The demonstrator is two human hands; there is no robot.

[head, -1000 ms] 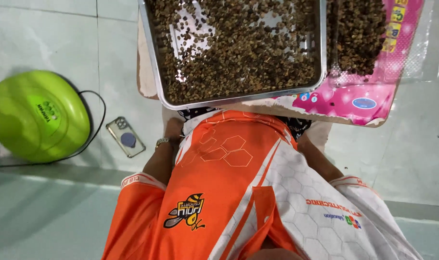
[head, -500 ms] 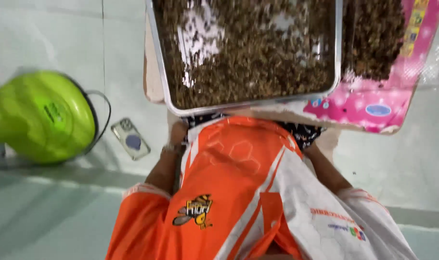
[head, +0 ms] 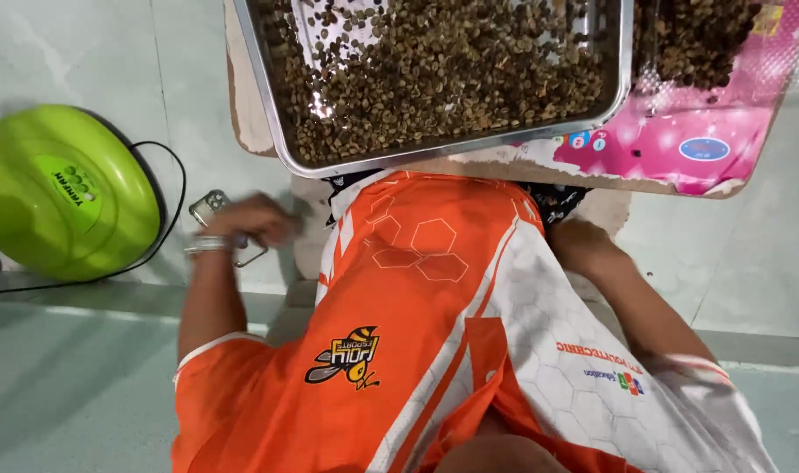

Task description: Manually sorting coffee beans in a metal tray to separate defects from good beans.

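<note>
The left hand point(head: 246, 221) lies over the phone point(head: 211, 208) on the floor, fingers curled on it; the thin, stiff, slippery phone seems best pinched by its edges. The right hand point(head: 579, 241) rests loose, apparently empty, below the tray point(head: 268, 114) of beans.

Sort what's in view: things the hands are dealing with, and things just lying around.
In hand:
left hand, over the clear-cased phone on the floor
right hand, beside the leg, empty as far as shows

Lying about:
metal tray of brown beans
pink printed board
round green plastic appliance
</note>
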